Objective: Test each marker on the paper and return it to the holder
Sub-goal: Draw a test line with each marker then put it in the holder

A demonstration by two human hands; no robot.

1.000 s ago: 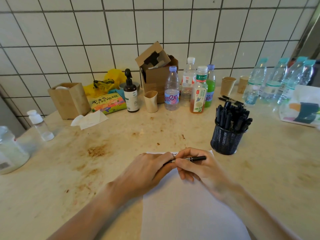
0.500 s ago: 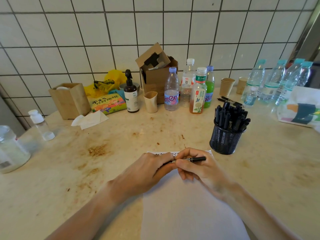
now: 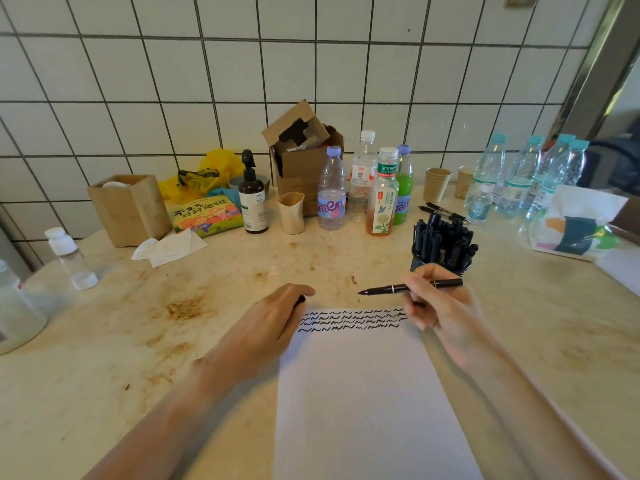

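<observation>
Right hand (image 3: 440,303): fingers pinch uncapped marker (image 3: 410,288), barrel near horizontal, tip pointing left, held above top edge of paper (image 3: 363,393)
Left hand (image 3: 266,327): fingers curled round black cap (image 3: 300,301), hand resting at paper's top left corner
Paper: flat on table (image 3: 104,358), three rows of black squiggles (image 3: 349,319) along top
Holder (image 3: 440,261): mesh cup full of black markers, just behind right hand

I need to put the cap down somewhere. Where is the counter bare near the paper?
Bare counter lies left of the paper, between the left hand and the crumpled tissue, and right of the right hand. The back edge by the bottles and marker holder is crowded.
</observation>
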